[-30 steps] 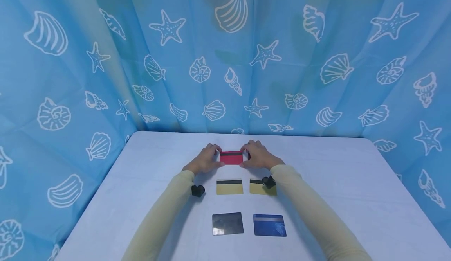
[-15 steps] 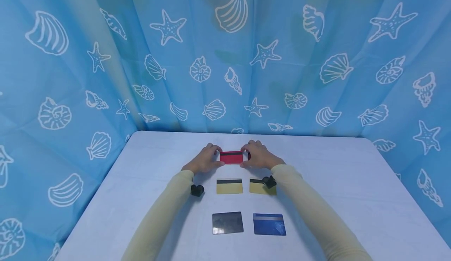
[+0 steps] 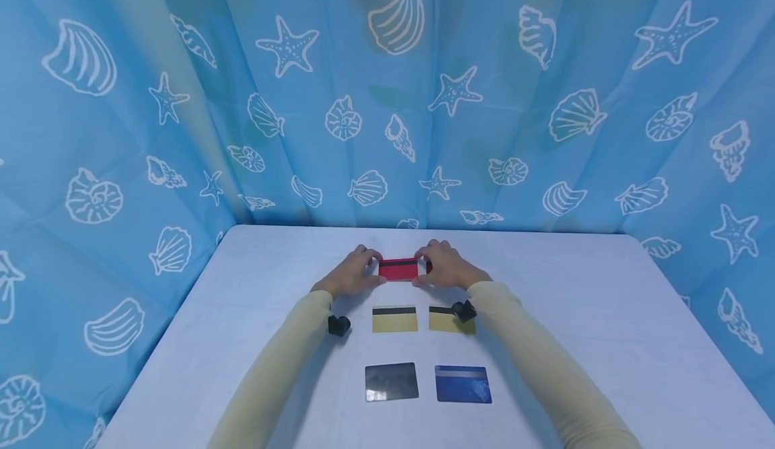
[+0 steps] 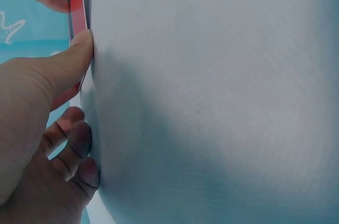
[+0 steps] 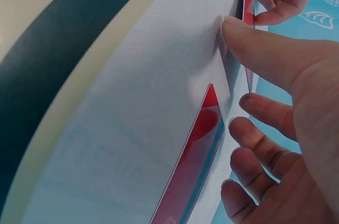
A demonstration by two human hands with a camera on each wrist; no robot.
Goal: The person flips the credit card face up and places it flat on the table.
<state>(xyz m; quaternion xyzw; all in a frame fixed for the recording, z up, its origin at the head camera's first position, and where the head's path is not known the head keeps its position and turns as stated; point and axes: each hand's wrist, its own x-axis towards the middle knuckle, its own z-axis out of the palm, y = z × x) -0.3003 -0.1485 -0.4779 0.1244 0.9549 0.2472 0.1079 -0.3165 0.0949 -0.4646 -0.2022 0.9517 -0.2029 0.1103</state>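
Observation:
Toward the far side of the table, both hands hold a red card (image 3: 397, 272) with a dark stripe along its top. My left hand (image 3: 351, 275) pinches its left end, the thumb (image 4: 79, 49) at the near edge and the fingers at the far one. At the other end, my right hand (image 3: 448, 267) grips it likewise between thumb and fingers. A second red card (image 5: 188, 176) lies on the table beneath the right hand, mostly hidden by it in the head view. Nearer me, two gold cards (image 3: 395, 322) with dark stripes lie side by side.
A black card (image 3: 391, 383) and a blue card (image 3: 463, 387) lie in the front row on the white table (image 3: 581, 341). Black wrist cameras (image 3: 339, 326) hang by both sleeves, the right one overlapping a gold card. A blue shell-patterned curtain (image 3: 387, 132) stands behind the table.

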